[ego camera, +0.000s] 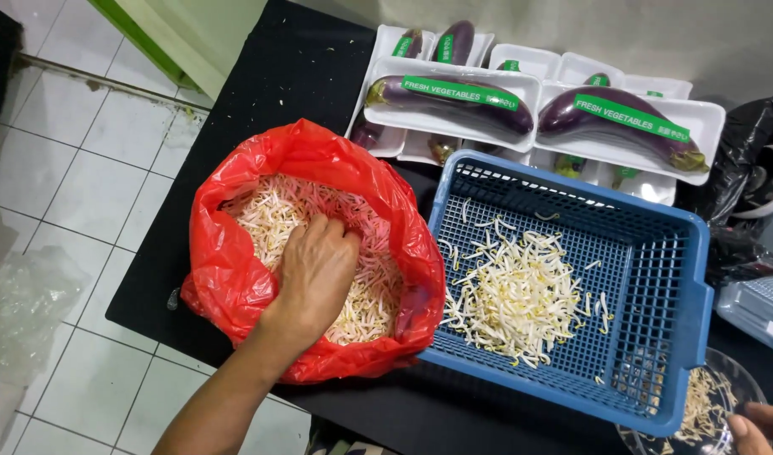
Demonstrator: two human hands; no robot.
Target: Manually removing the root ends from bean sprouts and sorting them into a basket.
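Observation:
A red plastic bag (235, 278) full of pale bean sprouts (268, 206) sits open on a black table. My left hand (315, 274) reaches down into it, fingers curled into the sprouts and closing on a handful. To the right stands a blue plastic basket (664, 261) with a loose heap of bean sprouts (513, 303) on its mesh floor. At the bottom right corner my right hand (761, 425) holds the rim of a clear bowl (723, 371) with a few sprouts in it; only the fingertips show.
White foam trays of wrapped purple eggplants (454, 97) with green labels are stacked behind the basket. Black plastic bags (744, 160) lie at the right. The table's black top (268, 84) ends at the left over a white tiled floor, where a clear plastic bag (20, 307) lies.

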